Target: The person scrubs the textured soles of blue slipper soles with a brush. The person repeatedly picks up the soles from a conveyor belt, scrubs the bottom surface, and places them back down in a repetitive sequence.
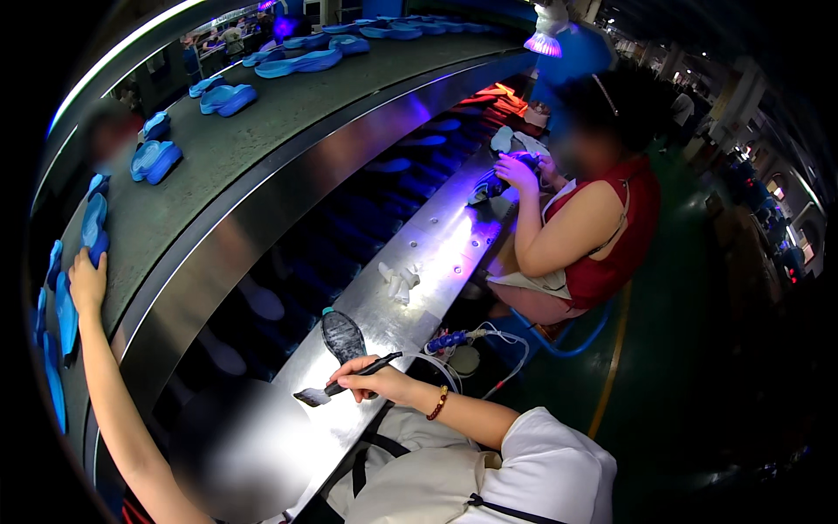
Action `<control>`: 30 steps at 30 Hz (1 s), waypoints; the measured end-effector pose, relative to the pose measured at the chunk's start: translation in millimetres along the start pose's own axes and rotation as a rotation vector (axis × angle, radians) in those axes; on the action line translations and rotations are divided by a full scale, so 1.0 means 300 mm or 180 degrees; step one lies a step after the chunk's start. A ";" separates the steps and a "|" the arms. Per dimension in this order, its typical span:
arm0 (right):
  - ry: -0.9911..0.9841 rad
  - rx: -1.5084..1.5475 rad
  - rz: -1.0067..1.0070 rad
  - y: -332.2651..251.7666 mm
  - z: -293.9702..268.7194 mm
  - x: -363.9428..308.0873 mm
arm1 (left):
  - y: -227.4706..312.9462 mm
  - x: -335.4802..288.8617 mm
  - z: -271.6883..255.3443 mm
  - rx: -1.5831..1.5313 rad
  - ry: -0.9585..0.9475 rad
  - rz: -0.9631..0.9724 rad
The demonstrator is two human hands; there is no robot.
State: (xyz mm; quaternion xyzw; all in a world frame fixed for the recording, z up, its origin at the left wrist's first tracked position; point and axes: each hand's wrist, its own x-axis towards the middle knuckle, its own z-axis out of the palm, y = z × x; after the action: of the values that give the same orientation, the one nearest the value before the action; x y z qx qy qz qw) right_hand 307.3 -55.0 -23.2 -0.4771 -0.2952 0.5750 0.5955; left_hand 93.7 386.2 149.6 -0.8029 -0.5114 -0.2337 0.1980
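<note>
My left hand (87,284) reaches up to the raised conveyor at the far left. Its fingers close on the near end of a blue shoe sole (94,218); part of the grip is hidden. Another blue sole (66,310) lies right beside that wrist. Over the metal bench my right hand (374,381) grips a black-handled brush (367,365), its pale, wide bristles (312,397) pointing left. A thin pale hose appears to run off behind the handle's end. Just beyond the right hand, a black shoe (342,334) rests on the bench with its underside up.
Several blue soles (229,99) ride the dark conveyor belt (253,122). Below its metal edge, a dark lower level carries more soles (262,299). Crumpled white pieces (400,284) lie on the metal bench (371,306). A seated co-worker (594,218) handles a shoe under a purple lamp (545,42).
</note>
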 end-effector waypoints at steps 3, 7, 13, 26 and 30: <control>-0.0029 -0.0236 -0.0189 0.003 0.013 0.012 | 0.004 -0.075 -0.100 -0.0019 0.0018 0.0234; 0.0151 0.0021 -0.0142 0.029 -0.039 0.009 | 0.027 -0.296 -0.254 -0.1389 0.1176 0.0585; 0.0353 0.0338 -0.0449 0.001 -0.042 0.020 | 0.185 -0.657 -0.344 -0.5141 0.2448 -0.1824; -0.0638 0.0795 -0.0776 -0.036 0.042 0.017 | 0.404 -1.358 -0.075 -0.8528 -0.3253 -0.1655; -0.0675 -0.0020 -0.0311 0.024 0.106 0.070 | 0.544 -1.392 -0.070 -0.9212 -0.2660 -0.2153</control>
State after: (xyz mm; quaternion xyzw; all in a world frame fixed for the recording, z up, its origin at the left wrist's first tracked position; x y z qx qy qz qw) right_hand 279.1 -28.4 -22.1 -0.4004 -0.3812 0.5916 0.5868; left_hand 85.5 5.4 -87.6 -0.1586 -0.0243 -0.3116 -0.9366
